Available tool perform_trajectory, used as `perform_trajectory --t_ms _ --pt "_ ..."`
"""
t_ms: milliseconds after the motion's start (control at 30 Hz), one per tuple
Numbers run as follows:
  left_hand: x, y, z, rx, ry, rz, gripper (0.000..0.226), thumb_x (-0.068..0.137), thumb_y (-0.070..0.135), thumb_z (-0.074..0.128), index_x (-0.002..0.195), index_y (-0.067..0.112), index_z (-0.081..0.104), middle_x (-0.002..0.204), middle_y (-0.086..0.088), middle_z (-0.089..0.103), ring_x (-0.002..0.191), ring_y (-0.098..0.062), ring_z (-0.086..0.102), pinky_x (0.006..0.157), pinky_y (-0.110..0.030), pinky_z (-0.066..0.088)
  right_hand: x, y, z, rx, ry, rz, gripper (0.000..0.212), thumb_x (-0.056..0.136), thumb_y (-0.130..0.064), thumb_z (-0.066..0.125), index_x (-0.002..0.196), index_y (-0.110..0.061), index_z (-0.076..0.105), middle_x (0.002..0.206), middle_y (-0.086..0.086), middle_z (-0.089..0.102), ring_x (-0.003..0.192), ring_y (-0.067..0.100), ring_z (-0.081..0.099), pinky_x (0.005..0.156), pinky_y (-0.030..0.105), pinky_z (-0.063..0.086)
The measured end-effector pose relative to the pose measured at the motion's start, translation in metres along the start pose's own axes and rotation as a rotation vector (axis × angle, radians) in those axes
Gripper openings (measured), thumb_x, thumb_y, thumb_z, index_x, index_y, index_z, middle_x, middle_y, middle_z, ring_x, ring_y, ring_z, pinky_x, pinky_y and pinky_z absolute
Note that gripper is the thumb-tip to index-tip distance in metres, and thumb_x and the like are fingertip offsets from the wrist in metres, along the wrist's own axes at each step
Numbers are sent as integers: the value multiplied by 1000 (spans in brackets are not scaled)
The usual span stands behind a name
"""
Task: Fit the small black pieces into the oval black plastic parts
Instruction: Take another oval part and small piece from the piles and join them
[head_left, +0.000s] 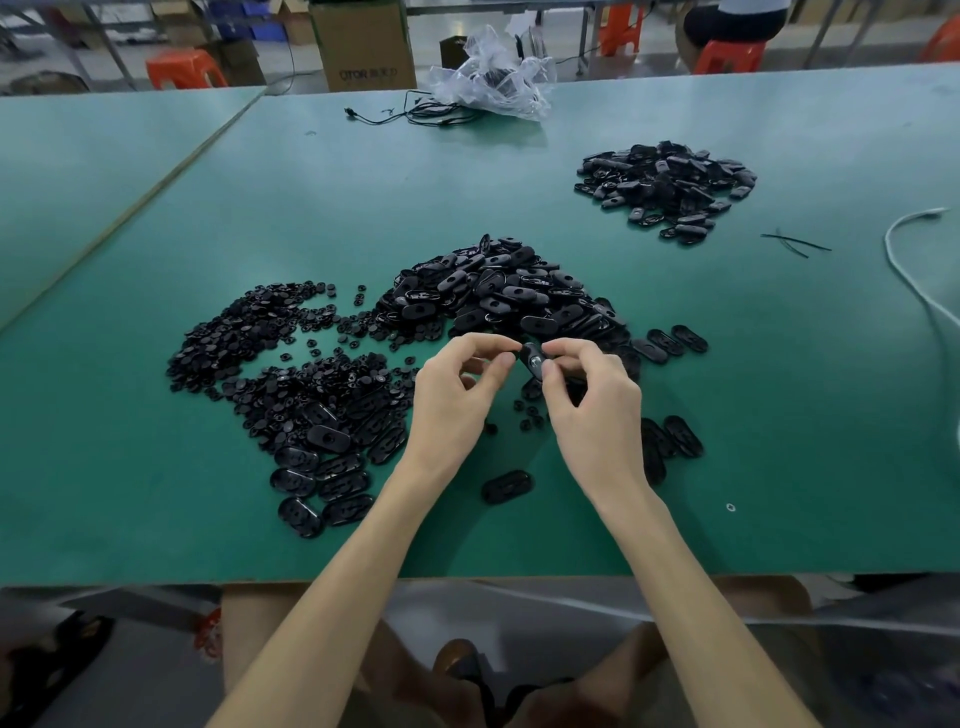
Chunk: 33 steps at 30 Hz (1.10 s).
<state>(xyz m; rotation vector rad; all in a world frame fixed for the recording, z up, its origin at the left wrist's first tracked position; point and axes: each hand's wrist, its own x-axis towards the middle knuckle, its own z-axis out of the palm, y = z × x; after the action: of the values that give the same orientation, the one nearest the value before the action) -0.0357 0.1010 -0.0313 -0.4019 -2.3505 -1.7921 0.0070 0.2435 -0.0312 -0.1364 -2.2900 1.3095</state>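
Fingertip work over green table (311, 208).
Right hand (592, 410) pinches an oval black plastic part (535, 359) near the black parts heap (493, 296); left hand (457, 395) has curled fingertips at its end, anything held there hidden.

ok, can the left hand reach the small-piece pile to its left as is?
Probably yes. The small-piece pile lies just beside the left hand, nothing standing between them. That hand's fingertips are busy at the oval part the right hand holds, though.

The table (156, 260) is plain teal green. The oval parts (498, 291) and small pieces (249, 332) are black. The stools (182, 67) are orange.
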Motion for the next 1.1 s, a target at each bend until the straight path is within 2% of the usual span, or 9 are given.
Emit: perform_trajectory --t_ms 133,200,267,367,500,700,867,1100 --pt "0 -1 0 3 4 24 15 98 12 70 101 26 76 100 10 72 89 -11 65 77 -41 55 -1 0 0 38 -25 -10 17 101 -17 64 115 -25 70 89 -20 63 104 13 61 86 6 41" --pt "0 -1 -1 7 13 44 16 98 11 70 99 26 75 106 9 70 95 -10 65 77 -36 55 -1 0 0 56 -52 -24 17 101 -17 64 113 -28 68 84 -15 67 103 15 61 88 15 45" --pt "1 -2 -1 -26 0 40 14 98 9 70 99 22 75 111 7 72 101 -11 68 82 -33 57 -2 -1 0 69 -77 -36 16 101 -17 65 110 -30 67 88 -16 68 102 16 61 88 21 48" --pt "2 -2 0 -95 -64 33 9 99 5 68 102 11 74 102 1 76 93 -17 72 83 -32 58 -2 -2 -1 83 -76 -40 15 101 -15 66 105 -29 66 86 -16 67 100 10 62 84 12 46" --pt "1 -3 0 -128 -60 33 7 95 6 73 101 9 75 93 0 78 83 -18 74 79 -27 58 -2 -2 -2 98 -65 -22 15 100 -15 68 103 -29 67 101 -6 63 94 1 62 82 4 43" --pt "1 -5 1 -135 -45 9 9 94 7 75 99 13 77 92 0 79 81 -21 74 80 -34 62 -3 0 1 -1 -41 -97 8 98 -15 70 102 -22 69 91 -19 62 101 4 57 87 9 43" --pt "1 -5 1 -119 -51 16 9 92 6 76 98 13 78 90 1 78 79 -19 74 77 -30 60 -2 2 1 -38 -30 -125 1 100 -21 69 100 -21 69 90 -21 63 102 4 54 86 10 43" --pt "2 -3 -1 -160 -83 -5 11 91 3 76 97 12 78 91 -1 79 81 -15 74 77 -25 59 -2 1 1 -10 -23 -121 4 102 -22 66 100 -19 67 88 -24 56 98 12 58 83 13 45"
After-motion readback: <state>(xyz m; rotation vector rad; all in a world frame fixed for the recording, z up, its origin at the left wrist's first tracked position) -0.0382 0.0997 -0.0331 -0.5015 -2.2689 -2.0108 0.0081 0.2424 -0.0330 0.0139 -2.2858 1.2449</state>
